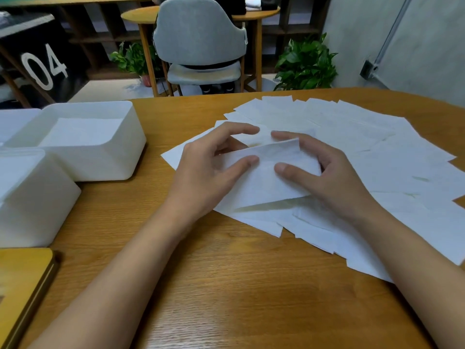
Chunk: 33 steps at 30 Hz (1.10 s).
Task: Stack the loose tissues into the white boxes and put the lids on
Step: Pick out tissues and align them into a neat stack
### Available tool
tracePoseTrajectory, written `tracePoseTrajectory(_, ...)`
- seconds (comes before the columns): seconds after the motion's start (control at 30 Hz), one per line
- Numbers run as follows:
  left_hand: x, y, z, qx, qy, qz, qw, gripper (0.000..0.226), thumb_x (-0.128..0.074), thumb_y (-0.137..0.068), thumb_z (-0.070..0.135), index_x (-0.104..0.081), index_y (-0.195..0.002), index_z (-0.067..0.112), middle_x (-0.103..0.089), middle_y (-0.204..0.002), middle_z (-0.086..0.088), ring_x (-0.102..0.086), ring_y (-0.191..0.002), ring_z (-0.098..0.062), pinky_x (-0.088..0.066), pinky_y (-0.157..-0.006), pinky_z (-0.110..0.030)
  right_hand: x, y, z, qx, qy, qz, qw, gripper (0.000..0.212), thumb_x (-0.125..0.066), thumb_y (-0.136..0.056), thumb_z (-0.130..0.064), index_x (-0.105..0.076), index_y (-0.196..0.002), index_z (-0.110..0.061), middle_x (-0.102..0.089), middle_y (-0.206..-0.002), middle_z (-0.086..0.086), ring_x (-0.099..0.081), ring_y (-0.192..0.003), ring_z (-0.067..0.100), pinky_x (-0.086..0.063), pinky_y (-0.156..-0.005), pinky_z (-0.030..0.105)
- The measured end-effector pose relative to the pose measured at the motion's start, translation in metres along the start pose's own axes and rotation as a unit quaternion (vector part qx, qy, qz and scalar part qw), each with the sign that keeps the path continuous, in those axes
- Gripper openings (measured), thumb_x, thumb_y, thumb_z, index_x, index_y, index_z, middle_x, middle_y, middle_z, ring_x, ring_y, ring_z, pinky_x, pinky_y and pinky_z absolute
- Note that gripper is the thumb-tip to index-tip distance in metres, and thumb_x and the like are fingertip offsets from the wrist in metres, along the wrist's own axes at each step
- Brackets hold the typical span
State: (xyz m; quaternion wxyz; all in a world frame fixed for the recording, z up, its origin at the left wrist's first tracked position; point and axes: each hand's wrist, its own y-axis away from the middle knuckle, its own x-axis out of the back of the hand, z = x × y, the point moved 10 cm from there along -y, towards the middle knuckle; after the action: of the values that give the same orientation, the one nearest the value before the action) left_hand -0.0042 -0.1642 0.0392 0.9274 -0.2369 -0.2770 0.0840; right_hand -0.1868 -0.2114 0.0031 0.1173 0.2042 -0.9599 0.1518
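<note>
Ok so, left to right across the desk (226,285): at the near left corner there's a flat wooden lid (25,278) (at least I take it for one). Just behind it along the left edge sits the near box (37,205); I can't tell if its top is full or covered. Touching that one on the far side is the open box (105,159), with a flat stack inside and room above it.

The middle of the desk is where the work is. My left hand (208,172) pinches the left end of one tissue (266,177), thumb on the near face, fingers curled behind. My right hand (334,180) does the same at the right end. The sheet is raised at its far edge and bowed, resting on the loose tissues (377,147) fanned out toward the right edge.

My take on doing this step well: get it flat and square before carrying, and grip lightly so the thin paper doesn't crease or tear. Check that no sheet underneath clings and comes along crooked. Then lay it in the open box edge to edge with the stack. Lids look a long way off, with plenty of sheets to go.
</note>
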Motion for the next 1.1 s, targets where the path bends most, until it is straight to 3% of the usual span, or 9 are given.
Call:
tracePoseTrajectory(0.1,-0.004,0.0,-0.005,0.019,0.02,-0.006,1.0,0.04,-0.084,-0.09,0.018,-0.071,-0.126,0.027,-0.075,-0.096,0.012,-0.071,-0.1,-0.003,-0.047,-0.085,-0.012,-0.013,0.002,-0.003,0.015,0.032,-0.041,0.999,0.067,-0.073,-0.095,-0.029,-0.043,-0.152,-0.05,-0.054,-0.148,-0.025,-0.057,-0.13,0.004,-0.051,-0.105,0.028)
tracePoseTrajectory(0.2,-0.005,0.0,-0.009,0.03,0.035,-0.005,0.999,0.04,-0.085,-0.089,0.021,-0.07,-0.125,0.029,-0.075,-0.095,0.008,-0.071,-0.1,-0.006,-0.049,-0.087,-0.016,-0.015,0.002,-0.008,0.035,0.034,-0.045,0.998,0.078,-0.071,-0.097,-0.028,-0.028,-0.159,-0.049,-0.034,-0.161,-0.028,-0.045,-0.145,0.009,-0.044,-0.117,0.047)
tracePoseTrajectory(0.53,-0.01,0.001,-0.019,0.052,0.051,0.012,0.997,0.036,-0.085,-0.089,0.021,-0.072,-0.121,0.03,-0.069,-0.095,0.008,-0.061,-0.082,-0.008,-0.047,-0.077,-0.019,-0.015,0.002,-0.008,0.054,0.054,-0.051,0.996,0.078,-0.069,-0.1,-0.025,-0.025,-0.159,-0.049,-0.034,-0.16,-0.028,-0.049,-0.142,0.012,-0.047,-0.113,0.053)
tracePoseTrajectory(0.67,-0.007,0.003,-0.02,0.056,0.012,0.041,0.997,0.046,-0.085,-0.088,0.032,-0.066,-0.129,0.034,-0.063,-0.118,0.011,-0.061,-0.107,-0.005,-0.046,-0.091,-0.016,-0.014,0.002,-0.009,0.07,0.049,-0.047,0.995,0.075,-0.066,-0.103,-0.016,-0.026,-0.161,-0.043,-0.033,-0.162,-0.024,-0.04,-0.15,0.015,-0.04,-0.118,0.057)
tracePoseTrajectory(0.73,-0.004,0.004,-0.027,0.094,0.013,0.054,0.994,0.053,-0.083,-0.088,0.042,-0.059,-0.135,0.037,-0.056,-0.13,0.016,-0.054,-0.117,0.008,-0.04,-0.09,-0.004,-0.009,0.001,-0.011,0.078,0.015,-0.027,0.996,0.074,-0.065,-0.103,-0.009,-0.028,-0.16,-0.037,-0.036,-0.16,-0.023,-0.045,-0.146,0.014,-0.045,-0.116,0.052)
tracePoseTrajectory(0.8,-0.012,0.007,-0.039,0.17,0.088,0.021,0.981,0.052,-0.077,-0.091,0.047,-0.055,-0.138,0.04,-0.059,-0.127,0.021,-0.052,-0.109,0.024,-0.041,-0.085,0.0,0.0,-0.001,-0.011,0.067,-0.045,0.003,0.997,0.075,-0.064,-0.102,-0.006,-0.027,-0.159,-0.036,-0.042,-0.157,-0.017,-0.058,-0.134,0.014,-0.055,-0.106,0.044)
tracePoseTrajectory(0.83,-0.019,0.009,-0.045,0.204,0.141,-0.004,0.969,0.05,-0.074,-0.094,0.048,-0.055,-0.138,0.04,-0.065,-0.123,0.019,-0.057,-0.105,0.023,-0.047,-0.086,-0.006,0.004,-0.002,-0.008,0.056,-0.073,0.016,0.996,0.077,-0.064,-0.101,-0.006,-0.024,-0.159,-0.038,-0.045,-0.157,-0.011,-0.063,-0.13,0.017,-0.057,-0.102,0.043)
tracePoseTrajectory(0.93,-0.028,0.013,-0.054,0.244,0.192,-0.035,0.95,0.044,-0.072,-0.098,0.043,-0.055,-0.138,0.039,-0.078,-0.112,0.001,-0.077,-0.099,-0.015,-0.063,-0.089,-0.048,0.008,-0.004,0.0,0.036,-0.087,0.03,0.995,0.079,-0.066,-0.102,-0.012,-0.021,-0.157,-0.044,-0.046,-0.158,-0.002,-0.063,-0.131,0.02,-0.054,-0.107,0.049)
tracePoseTrajectory(1.1,-0.025,0.01,-0.05,0.202,0.207,-0.014,0.957,0.052,-0.071,-0.101,0.028,-0.046,-0.146,0.04,-0.075,-0.122,-0.001,-0.077,-0.099,-0.017,-0.065,-0.078,-0.039,-0.001,-0.003,-0.004,0.027,-0.045,-0.022,0.998,0.053,-0.068,-0.096,-0.026,-0.055,-0.145,-0.041,-0.057,-0.144,-0.024,-0.056,-0.133,0.003,-0.05,-0.105,0.025)
